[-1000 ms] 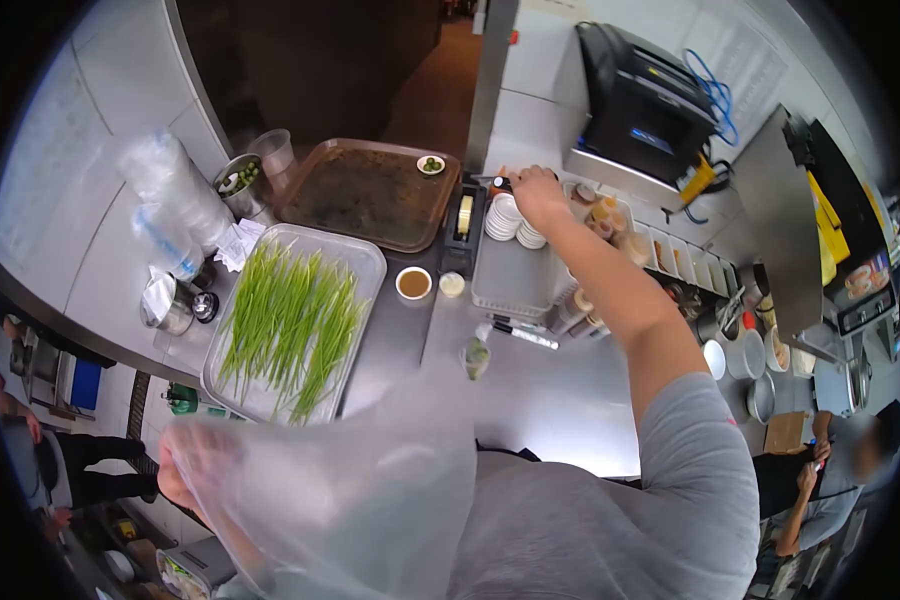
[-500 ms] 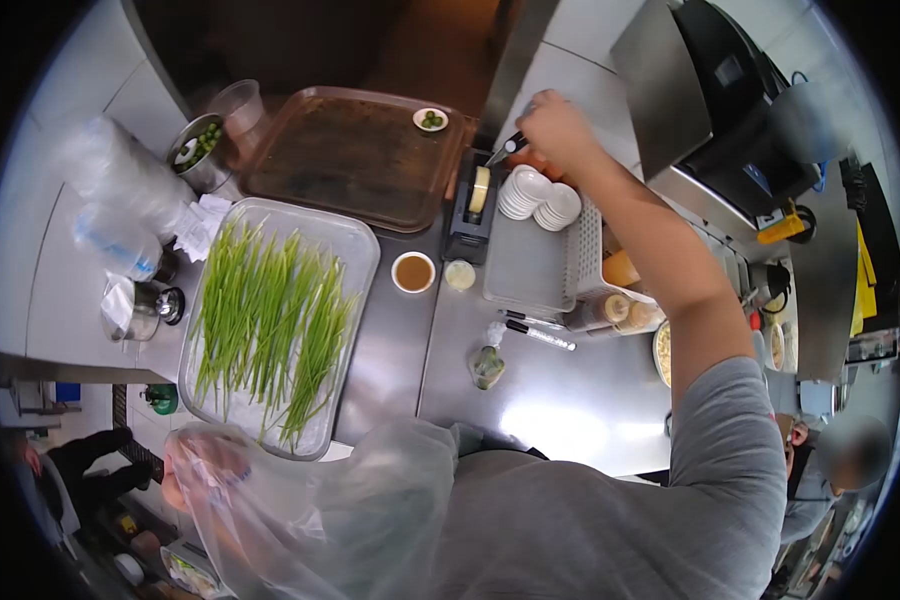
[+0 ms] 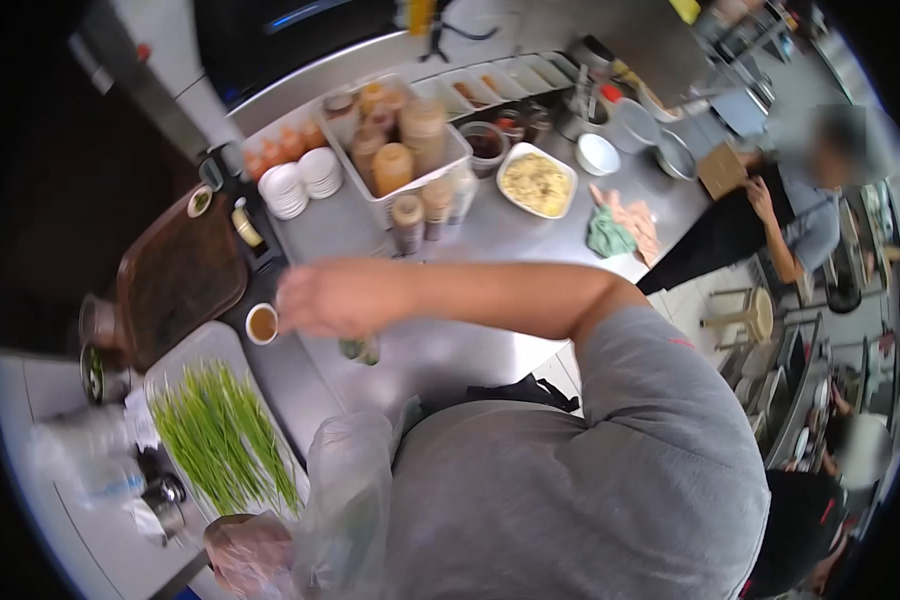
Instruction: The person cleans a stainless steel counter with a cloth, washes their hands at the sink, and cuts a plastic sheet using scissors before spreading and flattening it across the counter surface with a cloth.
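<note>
My right hand (image 3: 325, 298) is blurred above the steel counter, beside the small cup of brown sauce (image 3: 262, 324). Its fingers are smeared, and whatever it may hold cannot be made out. At the lower left, my left hand (image 3: 250, 553) is closed around a clear plastic bag (image 3: 348, 490) that hangs against the grey shirt. Just above that hand, long green stalks (image 3: 220, 435) lie on a pale tray (image 3: 185, 360). A small green bundle (image 3: 362, 349) shows partly under my right forearm.
A brown tray (image 3: 182, 285) and tape dispenser (image 3: 255, 235) stand at the left. Behind my forearm are white lids (image 3: 284, 192), a basket of sauce bottles (image 3: 393, 168), a bowl of yellowish food (image 3: 537, 183) and cloths (image 3: 622, 225). People stand at the right.
The view has swung right. My right hand has come back from beside the tape dispenser and white lids toward the sauce cup; the pen it held is no longer visible. My left hand still has the bag.
</note>
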Motion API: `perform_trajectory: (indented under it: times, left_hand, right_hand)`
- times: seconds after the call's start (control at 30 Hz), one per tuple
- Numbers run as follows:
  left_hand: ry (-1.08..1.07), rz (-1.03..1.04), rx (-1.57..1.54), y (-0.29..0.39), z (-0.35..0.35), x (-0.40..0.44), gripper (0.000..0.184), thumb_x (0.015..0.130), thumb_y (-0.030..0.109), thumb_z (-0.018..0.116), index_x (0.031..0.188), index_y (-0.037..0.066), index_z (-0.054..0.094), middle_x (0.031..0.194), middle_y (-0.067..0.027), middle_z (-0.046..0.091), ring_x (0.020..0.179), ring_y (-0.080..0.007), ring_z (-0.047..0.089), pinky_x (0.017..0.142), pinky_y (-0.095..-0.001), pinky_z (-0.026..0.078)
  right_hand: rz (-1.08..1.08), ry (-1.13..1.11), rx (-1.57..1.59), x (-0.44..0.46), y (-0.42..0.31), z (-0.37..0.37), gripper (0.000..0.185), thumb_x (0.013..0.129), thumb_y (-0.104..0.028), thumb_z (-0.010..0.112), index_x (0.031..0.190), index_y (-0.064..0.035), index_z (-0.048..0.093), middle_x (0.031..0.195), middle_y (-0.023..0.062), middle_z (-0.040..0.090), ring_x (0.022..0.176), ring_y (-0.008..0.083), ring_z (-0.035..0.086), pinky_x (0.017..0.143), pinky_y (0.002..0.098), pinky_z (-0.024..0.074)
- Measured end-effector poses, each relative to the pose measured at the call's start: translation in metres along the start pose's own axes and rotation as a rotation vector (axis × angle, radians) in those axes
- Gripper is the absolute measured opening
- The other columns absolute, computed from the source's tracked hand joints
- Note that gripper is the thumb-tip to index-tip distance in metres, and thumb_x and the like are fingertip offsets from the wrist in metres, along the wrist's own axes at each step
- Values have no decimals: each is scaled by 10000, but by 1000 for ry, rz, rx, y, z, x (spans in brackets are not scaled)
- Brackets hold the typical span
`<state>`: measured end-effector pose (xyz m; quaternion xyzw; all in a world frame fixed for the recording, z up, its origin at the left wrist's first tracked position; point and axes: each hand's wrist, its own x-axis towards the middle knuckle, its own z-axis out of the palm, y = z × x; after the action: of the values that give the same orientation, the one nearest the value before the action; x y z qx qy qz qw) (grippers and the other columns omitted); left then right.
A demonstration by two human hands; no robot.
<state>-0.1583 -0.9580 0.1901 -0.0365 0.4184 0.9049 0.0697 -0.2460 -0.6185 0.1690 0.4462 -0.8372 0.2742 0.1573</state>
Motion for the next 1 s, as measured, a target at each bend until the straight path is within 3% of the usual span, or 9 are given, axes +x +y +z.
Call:
perform_trajectory:
  times: [0.27,0.37,0.47,0.57,0.7,0.77,0.83,0.93,1.0]
  left_hand:
    - [-555,-261,-167,-61,98,-4,65,636,46,592,664,21,538,629,-77,552,501,-170,521,465,-295,412]
    - [-990,-591,-312,-109,170,-13,63,637,44,591,666,23,539,631,-77,554,502,-170,522,465,-294,411]
    - [-751,-347,511,-174,276,-42,52,653,9,542,690,44,529,683,-36,551,586,-130,521,520,-258,400]
    - [-1153,-102,901,-283,358,-67,99,740,41,547,698,77,465,667,70,400,636,-36,385,548,-221,325]
    - [-1359,-212,672,-382,440,-167,233,827,75,633,670,84,462,655,86,390,598,-25,339,523,-197,293]
    - [-1496,-202,686,-404,460,-201,279,819,93,671,647,82,452,633,80,396,596,-29,339,529,-202,303]
    - [-1589,-183,691,-438,458,-224,314,807,105,695,626,79,439,608,69,392,592,-33,332,531,-205,305]
    - [-1578,-495,896,-509,433,-230,254,827,148,679,691,70,479,682,32,485,652,-38,418,593,-211,354]
    - [-1220,-1058,818,-546,416,-223,257,813,228,691,898,57,519,823,-18,545,786,-97,498,680,-262,389]
  right_hand:
    - [1331,534,-157,-305,-67,-104,230,767,-88,646,982,-7,649,879,141,667,791,265,639,712,340,516]
    - [1418,705,-59,-344,-110,-139,207,785,-85,644,974,-2,654,828,109,673,749,189,638,686,302,512]
    - [1281,800,304,-364,-145,-154,233,791,-128,678,991,-9,660,816,67,662,740,121,602,715,253,490]
    - [1149,921,679,-375,-197,-172,237,798,-139,685,1000,-16,660,843,49,661,763,102,596,729,247,485]
    - [1201,1114,460,-472,-244,-199,199,808,-103,664,985,-12,659,844,28,653,742,88,580,705,239,476]
    - [1311,1545,272,-531,-280,-239,115,816,-6,568,902,-28,642,802,6,627,715,95,569,697,252,477]
    - [1075,1913,291,-594,-320,-265,130,829,-23,532,952,-39,571,834,49,602,763,153,591,752,299,493]
    - [737,2123,240,-630,-362,-297,128,840,-55,552,967,-51,541,895,101,596,798,208,599,798,344,492]
    - [606,2156,254,-644,-361,-294,127,843,-61,558,969,-56,538,913,121,597,814,228,598,823,366,484]
